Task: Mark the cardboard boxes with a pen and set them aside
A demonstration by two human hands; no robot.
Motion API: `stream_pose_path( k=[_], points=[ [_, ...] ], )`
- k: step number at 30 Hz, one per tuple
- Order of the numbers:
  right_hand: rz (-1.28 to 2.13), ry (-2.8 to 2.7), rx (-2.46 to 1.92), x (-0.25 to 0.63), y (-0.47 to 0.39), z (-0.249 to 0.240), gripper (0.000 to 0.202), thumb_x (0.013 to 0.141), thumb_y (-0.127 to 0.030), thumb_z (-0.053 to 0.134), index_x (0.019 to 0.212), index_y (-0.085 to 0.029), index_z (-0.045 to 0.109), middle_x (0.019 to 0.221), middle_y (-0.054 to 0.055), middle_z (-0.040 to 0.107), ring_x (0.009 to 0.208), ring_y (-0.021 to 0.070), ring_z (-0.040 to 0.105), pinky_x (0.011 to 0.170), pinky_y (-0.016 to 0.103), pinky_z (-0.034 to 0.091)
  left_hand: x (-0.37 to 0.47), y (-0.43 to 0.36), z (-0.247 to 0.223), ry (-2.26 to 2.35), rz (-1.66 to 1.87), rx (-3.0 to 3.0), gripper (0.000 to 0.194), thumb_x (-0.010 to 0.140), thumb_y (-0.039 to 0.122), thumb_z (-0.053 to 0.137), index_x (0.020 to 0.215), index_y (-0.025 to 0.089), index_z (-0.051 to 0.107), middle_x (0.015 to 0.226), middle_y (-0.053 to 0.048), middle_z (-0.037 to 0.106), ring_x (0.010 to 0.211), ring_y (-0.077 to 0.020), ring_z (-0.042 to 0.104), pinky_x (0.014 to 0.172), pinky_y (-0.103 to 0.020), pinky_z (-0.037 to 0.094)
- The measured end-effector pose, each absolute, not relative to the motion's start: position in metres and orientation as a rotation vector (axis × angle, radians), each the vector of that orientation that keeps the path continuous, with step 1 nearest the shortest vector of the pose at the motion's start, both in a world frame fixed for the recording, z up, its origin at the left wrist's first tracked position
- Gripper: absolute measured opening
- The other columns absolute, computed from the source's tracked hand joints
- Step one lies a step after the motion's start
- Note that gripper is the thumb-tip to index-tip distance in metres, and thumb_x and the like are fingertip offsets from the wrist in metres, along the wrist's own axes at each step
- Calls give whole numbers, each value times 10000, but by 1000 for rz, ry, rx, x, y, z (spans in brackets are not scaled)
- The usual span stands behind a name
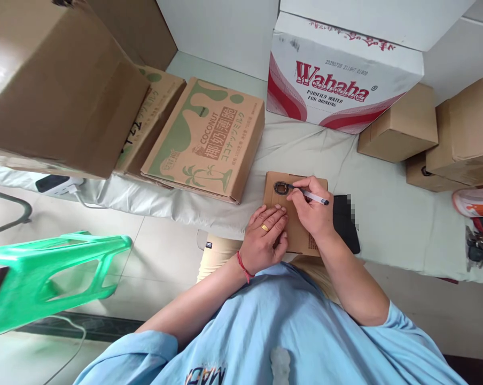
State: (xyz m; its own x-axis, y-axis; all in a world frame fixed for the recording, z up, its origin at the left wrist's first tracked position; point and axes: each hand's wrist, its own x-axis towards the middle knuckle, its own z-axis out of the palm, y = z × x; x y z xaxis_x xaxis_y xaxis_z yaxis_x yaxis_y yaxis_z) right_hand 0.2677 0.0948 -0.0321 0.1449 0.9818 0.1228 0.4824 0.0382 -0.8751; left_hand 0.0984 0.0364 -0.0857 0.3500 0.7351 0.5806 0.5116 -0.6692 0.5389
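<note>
A small flat cardboard box (297,227) lies on the covered table at my front. Near its far left corner is a dark, thickly drawn rounded outline (281,187). My right hand (311,208) is closed around a pen (313,196) with a pale barrel and black end, its tip at the right side of that outline. Flat on the left part of the box rests my left hand (264,239), fingers stretched out, with a ring on one finger and a red cord at the wrist. A black flat item (345,224) lies partly under the box's right side.
Coconut snack cartons (209,139) and a large brown box (61,91) stand to the left. Behind is a Wahaha water carton (337,80); brown boxes (402,123) and keys (481,246) are at the right. A green plastic stool (61,267) stands on the floor left.
</note>
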Motion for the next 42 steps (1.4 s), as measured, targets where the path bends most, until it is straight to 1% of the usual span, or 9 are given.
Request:
stream_pose_path(
  k=[8, 17, 21, 25, 29, 32, 38, 40, 42],
  points=[
    [685, -1400, -1650, 268, 93, -30, 40, 860, -298, 620, 860, -263, 640, 632, -41, 690, 531, 157, 600, 591, 302, 465, 101, 37, -85, 1129, 1279, 2362, 444, 952, 157, 628, 1393, 186, 675, 1338, -153, 813, 1341, -298, 744, 1202, -529, 542],
    [679, -1467, -1587, 272, 88, -31, 41, 836, -262, 602, 801, -252, 620, 581, -61, 632, 486, 132, 546, 553, 276, 436, 102, 38, -83, 1144, 1312, 2377, 404, 942, 143, 636, 1342, 176, 677, 1309, -151, 823, 1303, -297, 764, 1200, -514, 546],
    [756, -1568, -1503, 273, 85, -30, 62, 895, -283, 623, 895, -245, 674, 654, -39, 715, 546, 146, 647, 590, 275, 492, 102, 38, -83, 1146, 1292, 2374, 423, 945, 143, 637, 1366, 177, 669, 1318, -151, 820, 1316, -300, 758, 1208, -519, 541],
    [900, -1631, -1438, 273, 85, -32, 135, 978, -332, 643, 1053, -237, 704, 856, 7, 829, 742, 173, 793, 728, 295, 593, 101, 37, -84, 1147, 1276, 2368, 456, 947, 138, 632, 1400, 180, 662, 1343, -150, 812, 1324, -297, 752, 1216, -525, 533],
    [950, -1649, -1376, 273, 87, -34, 156, 1009, -355, 644, 1096, -236, 695, 927, 17, 850, 808, 175, 820, 790, 307, 622, 101, 37, -84, 1141, 1277, 2361, 452, 949, 140, 635, 1399, 181, 665, 1357, -148, 806, 1323, -294, 750, 1219, -526, 530],
    [917, -1655, -1390, 274, 87, -34, 120, 990, -319, 641, 1057, -234, 693, 870, 3, 832, 744, 163, 794, 740, 288, 599, 101, 37, -84, 1137, 1271, 2358, 460, 953, 143, 633, 1410, 180, 663, 1354, -150, 806, 1329, -298, 748, 1216, -530, 534],
    [699, -1606, -1486, 271, 86, -32, 36, 870, -223, 638, 875, -236, 671, 621, -58, 676, 518, 126, 605, 572, 254, 476, 101, 37, -85, 1135, 1269, 2364, 488, 965, 153, 616, 1451, 195, 644, 1347, -147, 810, 1347, -302, 743, 1211, -538, 543],
    [623, -1532, -1451, 272, 83, -30, 35, 904, -233, 641, 897, -233, 675, 639, -48, 688, 530, 128, 615, 576, 255, 479, 101, 37, -85, 1137, 1290, 2374, 467, 958, 149, 629, 1422, 185, 654, 1333, -150, 815, 1331, -300, 751, 1201, -529, 551],
    [524, -1421, -1433, 281, 77, -29, 90, 977, -291, 643, 1013, -226, 693, 753, -11, 759, 557, 131, 628, 588, 265, 493, 101, 38, -84, 1140, 1300, 2379, 443, 953, 145, 642, 1393, 179, 664, 1320, -152, 819, 1323, -299, 754, 1195, -524, 555]
  ],
)
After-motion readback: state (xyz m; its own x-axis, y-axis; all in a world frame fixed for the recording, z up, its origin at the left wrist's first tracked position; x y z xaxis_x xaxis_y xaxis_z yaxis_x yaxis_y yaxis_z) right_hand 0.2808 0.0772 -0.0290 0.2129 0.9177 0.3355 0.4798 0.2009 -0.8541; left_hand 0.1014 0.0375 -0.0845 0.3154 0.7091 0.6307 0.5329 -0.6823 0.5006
